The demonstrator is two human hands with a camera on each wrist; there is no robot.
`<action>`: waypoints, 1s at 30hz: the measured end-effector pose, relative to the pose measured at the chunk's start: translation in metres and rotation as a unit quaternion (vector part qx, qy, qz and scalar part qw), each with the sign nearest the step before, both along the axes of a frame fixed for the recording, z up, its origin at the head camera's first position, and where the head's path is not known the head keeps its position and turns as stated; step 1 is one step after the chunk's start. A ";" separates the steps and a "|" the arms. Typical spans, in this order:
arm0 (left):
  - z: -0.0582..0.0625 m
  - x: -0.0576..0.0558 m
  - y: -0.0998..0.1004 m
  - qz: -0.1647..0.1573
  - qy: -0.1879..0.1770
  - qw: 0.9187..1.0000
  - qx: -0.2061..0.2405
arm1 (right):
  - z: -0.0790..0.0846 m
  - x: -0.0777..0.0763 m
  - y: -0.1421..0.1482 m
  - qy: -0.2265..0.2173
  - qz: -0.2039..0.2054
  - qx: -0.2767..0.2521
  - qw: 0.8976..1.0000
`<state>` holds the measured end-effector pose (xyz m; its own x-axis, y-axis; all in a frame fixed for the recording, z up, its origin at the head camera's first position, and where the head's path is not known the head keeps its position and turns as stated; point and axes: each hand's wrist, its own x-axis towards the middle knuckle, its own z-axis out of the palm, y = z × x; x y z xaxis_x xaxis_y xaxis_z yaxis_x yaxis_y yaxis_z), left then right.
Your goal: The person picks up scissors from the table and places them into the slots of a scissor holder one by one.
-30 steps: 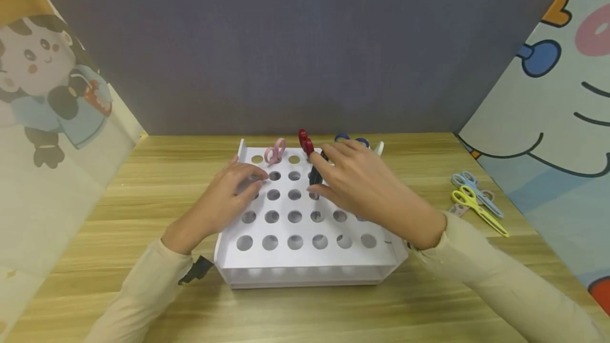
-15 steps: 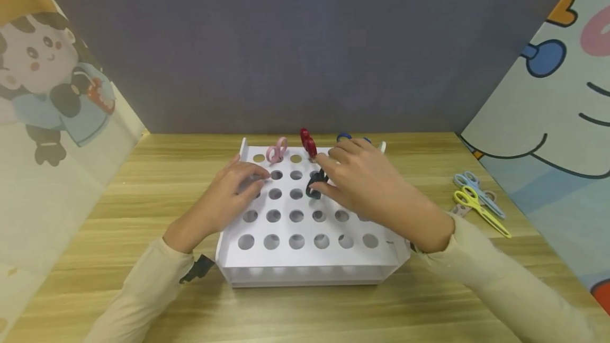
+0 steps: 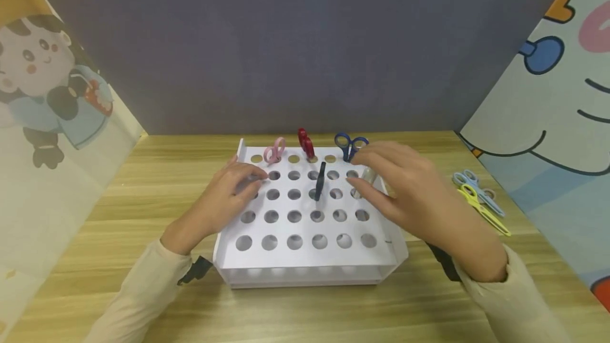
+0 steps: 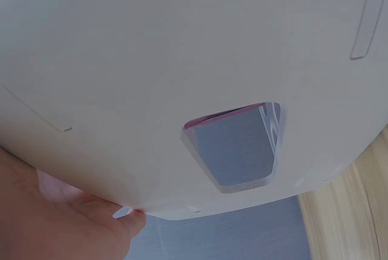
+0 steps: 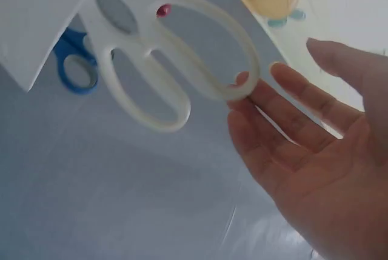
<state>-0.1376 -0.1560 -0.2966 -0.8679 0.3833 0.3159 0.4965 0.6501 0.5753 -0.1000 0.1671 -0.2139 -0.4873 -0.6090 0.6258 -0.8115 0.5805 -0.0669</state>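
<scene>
Right wrist view: white scissors [image 5: 144, 45] are filling the upper middle of the frame. Their two loops are pointing toward the lower right, and their long axis is running diagonally to the upper left, where the blades are passing out of sight. From the right, the right hand [image 5: 315, 163] is reaching toward the larger loop, thumb and fingers spreading wide and gripping nothing; whether a fingertip is touching the loop, I cannot tell.

Head view: that hand is hovering right of centre, over the right side of a white holed rack [image 3: 305, 257], where the white scissors are apparently standing. The holes are probably taking the blades so that the handles are staying up. Near the rack's middle, black scissors [image 3: 320, 181] are standing edge-on, their handle leaning slightly right. Along the back row, pink scissors [image 3: 274, 151], red scissors [image 3: 306, 144] and blue scissors [image 3: 351, 152] are standing handles up. At left, the left hand [image 3: 221, 197] is curling its fingers over the rack's edge, seemingly steadying it. Farther right, yellow scissors [image 3: 487, 213] and light-blue scissors [image 3: 492, 204] are lying on the table [image 3: 143, 200], their tips pointing lower right.
</scene>
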 end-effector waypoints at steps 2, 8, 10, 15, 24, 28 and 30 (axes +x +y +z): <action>0.000 0.000 0.000 0.000 0.001 1.000 0.001 | 0.000 0.003 0.008 0.003 -0.001 -0.024 1.000; 0.001 0.001 -0.001 0.002 0.003 1.000 0.003 | -0.002 -0.002 0.037 0.019 -0.054 -0.076 0.995; 0.001 0.000 -0.002 0.002 0.003 1.000 0.002 | -0.005 -0.008 0.048 0.024 -0.075 -0.082 0.994; 0.002 0.000 -0.002 0.003 0.006 1.000 0.000 | -0.018 -0.030 0.079 -0.012 -0.126 -0.078 0.989; 0.003 -0.001 -0.002 0.002 0.008 1.000 -0.001 | -0.058 -0.068 0.154 -0.153 -0.242 -0.053 0.957; 0.003 -0.001 -0.003 0.000 0.009 1.000 0.000 | -0.063 -0.084 0.185 -0.240 -0.281 -0.010 0.929; 0.003 0.000 -0.002 0.000 0.009 1.000 0.003 | -0.068 -0.089 0.196 -0.292 -0.296 0.032 0.909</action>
